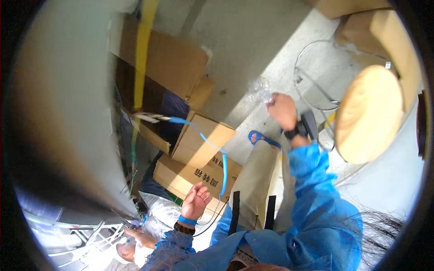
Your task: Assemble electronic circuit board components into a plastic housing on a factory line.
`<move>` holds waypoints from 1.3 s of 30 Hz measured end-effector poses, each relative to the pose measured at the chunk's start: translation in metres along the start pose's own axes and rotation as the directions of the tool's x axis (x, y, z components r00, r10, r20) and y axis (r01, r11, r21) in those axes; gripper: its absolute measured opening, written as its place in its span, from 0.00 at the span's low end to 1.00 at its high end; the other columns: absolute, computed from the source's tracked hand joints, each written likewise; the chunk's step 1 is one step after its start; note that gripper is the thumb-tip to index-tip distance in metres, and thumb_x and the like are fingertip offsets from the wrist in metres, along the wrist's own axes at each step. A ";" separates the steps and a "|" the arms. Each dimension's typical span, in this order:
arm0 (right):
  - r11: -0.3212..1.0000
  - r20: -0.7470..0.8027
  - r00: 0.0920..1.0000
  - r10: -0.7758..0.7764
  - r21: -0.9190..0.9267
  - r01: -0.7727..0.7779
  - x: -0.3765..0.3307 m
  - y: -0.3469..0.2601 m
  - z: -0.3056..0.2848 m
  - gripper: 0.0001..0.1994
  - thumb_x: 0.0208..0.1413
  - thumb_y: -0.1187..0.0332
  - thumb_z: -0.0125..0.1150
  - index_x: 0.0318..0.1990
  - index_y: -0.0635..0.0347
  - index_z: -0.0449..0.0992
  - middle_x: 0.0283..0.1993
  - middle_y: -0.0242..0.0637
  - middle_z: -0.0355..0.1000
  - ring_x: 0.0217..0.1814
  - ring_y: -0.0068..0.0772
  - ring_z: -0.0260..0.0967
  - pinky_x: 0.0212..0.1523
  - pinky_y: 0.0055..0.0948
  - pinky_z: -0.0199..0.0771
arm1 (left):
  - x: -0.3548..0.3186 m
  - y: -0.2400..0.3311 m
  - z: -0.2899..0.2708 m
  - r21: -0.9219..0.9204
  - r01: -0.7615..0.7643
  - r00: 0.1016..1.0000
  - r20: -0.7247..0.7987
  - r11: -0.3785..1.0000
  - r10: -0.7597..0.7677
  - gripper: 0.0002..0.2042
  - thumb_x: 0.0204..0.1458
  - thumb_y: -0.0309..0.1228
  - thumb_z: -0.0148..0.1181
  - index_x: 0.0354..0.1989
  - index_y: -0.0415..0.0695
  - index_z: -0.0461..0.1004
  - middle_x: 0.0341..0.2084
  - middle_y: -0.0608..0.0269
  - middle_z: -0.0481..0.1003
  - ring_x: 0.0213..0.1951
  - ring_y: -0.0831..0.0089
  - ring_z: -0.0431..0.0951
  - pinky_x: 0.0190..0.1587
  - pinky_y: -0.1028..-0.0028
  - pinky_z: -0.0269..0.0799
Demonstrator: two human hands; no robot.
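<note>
My right hand (284, 112) is stretched out ahead over the floor, its fingers closed on a crumpled clear plastic bag (259, 90). A black watch-like band (296, 131) circles that wrist below the blue sleeve. My left hand (196, 201) is held low near the stacked cartons, palm up, with its fingers loosely bent and nothing visible in them. A blue wrist strap (186, 221) sits on the left wrist. Close by, a blue cord (224, 174) rises past the cartons toward a clip-like end (153, 118).
Printed cardboard cartons (196, 175) stand left of my legs, beside an open carton (165, 58) with dark lining. A round wooden stool (370, 115) with metal legs is at right, near more boxes (386, 36). Another person (131, 248) is at the lower left.
</note>
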State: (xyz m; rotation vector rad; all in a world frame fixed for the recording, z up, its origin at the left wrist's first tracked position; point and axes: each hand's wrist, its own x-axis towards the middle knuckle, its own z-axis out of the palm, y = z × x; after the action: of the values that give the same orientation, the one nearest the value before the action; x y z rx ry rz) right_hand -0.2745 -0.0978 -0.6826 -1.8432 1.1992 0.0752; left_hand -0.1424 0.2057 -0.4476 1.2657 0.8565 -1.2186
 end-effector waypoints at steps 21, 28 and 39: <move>0.952 -0.699 0.658 -0.282 -0.289 0.101 0.144 -0.034 -0.521 0.29 0.35 0.62 0.61 0.48 0.65 0.62 0.41 0.55 0.67 0.42 0.52 0.66 0.43 0.39 0.66 | -0.159 0.062 0.101 0.198 -0.243 0.969 0.082 0.949 0.231 0.13 0.51 0.35 0.50 0.43 0.44 0.65 0.34 0.59 0.72 0.34 0.68 0.73 0.39 0.69 0.70; 0.989 -0.723 0.679 -0.129 -0.046 0.139 0.131 -0.072 -0.440 0.21 0.39 0.66 0.57 0.45 0.60 0.68 0.43 0.51 0.68 0.46 0.48 0.65 0.46 0.35 0.64 | -0.162 0.058 0.090 0.213 -0.176 0.984 0.002 0.961 0.180 0.13 0.51 0.35 0.49 0.44 0.44 0.65 0.35 0.60 0.71 0.35 0.68 0.72 0.39 0.67 0.69; 0.929 0.058 0.990 0.129 0.341 -0.141 -0.002 -0.058 -0.153 0.10 0.38 0.65 0.59 0.29 0.58 0.73 0.26 0.40 0.72 0.32 0.37 0.70 0.33 0.31 0.69 | -0.101 0.036 0.077 0.823 -0.190 0.961 0.044 0.535 0.274 0.11 0.53 0.32 0.48 0.40 0.39 0.66 0.34 0.60 0.71 0.34 0.73 0.72 0.39 0.76 0.66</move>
State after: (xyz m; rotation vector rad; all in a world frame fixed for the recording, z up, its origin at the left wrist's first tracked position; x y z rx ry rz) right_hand -0.2924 -0.1981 -0.5547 -1.4482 1.2276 -0.0252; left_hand -0.1394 0.1458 -0.3300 2.1327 0.0853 -1.3914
